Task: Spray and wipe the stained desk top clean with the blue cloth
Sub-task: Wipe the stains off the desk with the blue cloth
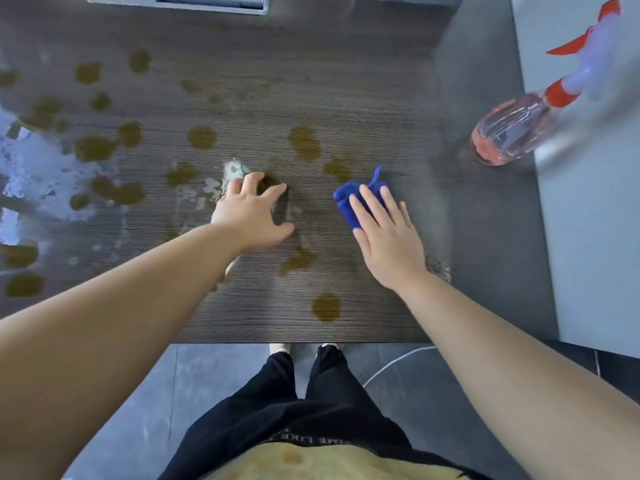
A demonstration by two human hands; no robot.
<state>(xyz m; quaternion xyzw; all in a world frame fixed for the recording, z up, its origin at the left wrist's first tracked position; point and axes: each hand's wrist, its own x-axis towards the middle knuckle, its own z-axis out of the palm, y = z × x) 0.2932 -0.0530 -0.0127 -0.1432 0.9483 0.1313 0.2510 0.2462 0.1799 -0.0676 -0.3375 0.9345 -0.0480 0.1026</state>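
The dark wood-grain desk top carries several brown stains, mostly on its left half and middle. A crumpled blue cloth lies right of centre, and my right hand presses flat on it with straight fingers. My left hand rests on the desk by its spread fingertips, over a stain and a pale wet patch. A clear spray bottle with pink liquid and a red-and-white trigger head stands at the far right edge, apart from both hands.
A grey wall or partition borders the desk on the right. A grey tray or fitting sits at the back edge. Bright reflections lie on the left of the desk. The front edge is near my legs, above a tiled floor.
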